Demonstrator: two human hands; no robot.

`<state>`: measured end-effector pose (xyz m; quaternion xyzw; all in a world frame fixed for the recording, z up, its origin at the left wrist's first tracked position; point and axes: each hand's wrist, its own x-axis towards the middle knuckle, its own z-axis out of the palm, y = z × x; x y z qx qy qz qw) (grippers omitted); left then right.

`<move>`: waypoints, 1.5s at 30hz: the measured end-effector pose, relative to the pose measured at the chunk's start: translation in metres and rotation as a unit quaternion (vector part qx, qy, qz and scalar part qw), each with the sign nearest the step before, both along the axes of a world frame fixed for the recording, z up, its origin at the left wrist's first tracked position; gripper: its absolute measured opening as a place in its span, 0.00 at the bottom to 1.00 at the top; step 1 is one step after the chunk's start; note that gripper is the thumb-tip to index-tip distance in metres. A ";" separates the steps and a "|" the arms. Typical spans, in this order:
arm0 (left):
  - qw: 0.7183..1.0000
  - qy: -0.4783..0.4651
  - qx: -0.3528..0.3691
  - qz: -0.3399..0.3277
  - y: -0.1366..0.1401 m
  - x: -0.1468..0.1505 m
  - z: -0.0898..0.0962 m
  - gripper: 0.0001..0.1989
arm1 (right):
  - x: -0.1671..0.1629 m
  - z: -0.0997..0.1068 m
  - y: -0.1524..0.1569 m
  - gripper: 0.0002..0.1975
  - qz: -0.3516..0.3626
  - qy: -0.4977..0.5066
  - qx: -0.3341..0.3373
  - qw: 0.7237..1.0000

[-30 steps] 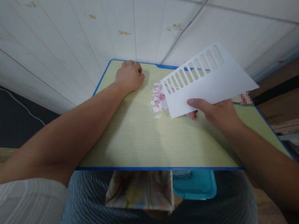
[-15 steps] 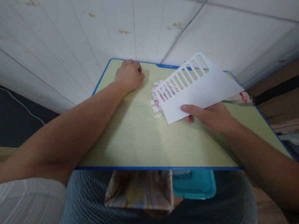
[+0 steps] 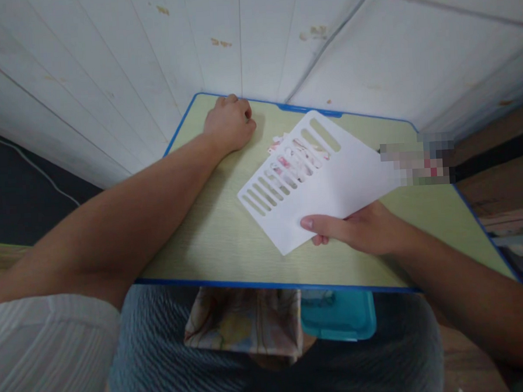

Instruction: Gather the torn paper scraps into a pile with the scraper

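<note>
My right hand (image 3: 355, 229) grips a white slotted card (image 3: 314, 193) by its near long edge, thumb on top and fingertips showing beneath. A row of rounded slots, growing longer toward the far end, runs along the card's far side. Through the slots and past that edge I see a small pile of pinkish and white scraps (image 3: 278, 142) on the table. The card covers most of the pile; I cannot tell whether it touches it. My left hand (image 3: 229, 121) rests at the back left of the table, fingers curled in a loose fist. What lies inside it, if anything, is hidden.
The pale yellow-green table (image 3: 215, 239) has a blue rim and stands near a white panelled wall (image 3: 208, 23) with a grey cable (image 3: 332, 40). At the right is a blurred-out item (image 3: 417, 158). Below the front edge are a patterned fabric pouch (image 3: 246, 322) and a turquoise container (image 3: 351, 317).
My right hand has brought the white slotted card left and nearer to me, so it now covers more of the scraps. My left hand stays curled in the same spot.
</note>
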<state>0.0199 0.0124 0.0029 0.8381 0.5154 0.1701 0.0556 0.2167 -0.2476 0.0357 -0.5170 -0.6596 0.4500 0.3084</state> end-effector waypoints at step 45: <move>1.000 -0.011 0.009 -0.016 0.001 -0.002 -0.003 0.17 | 0.010 -0.022 0.020 0.24 -0.190 -0.018 0.056 0.980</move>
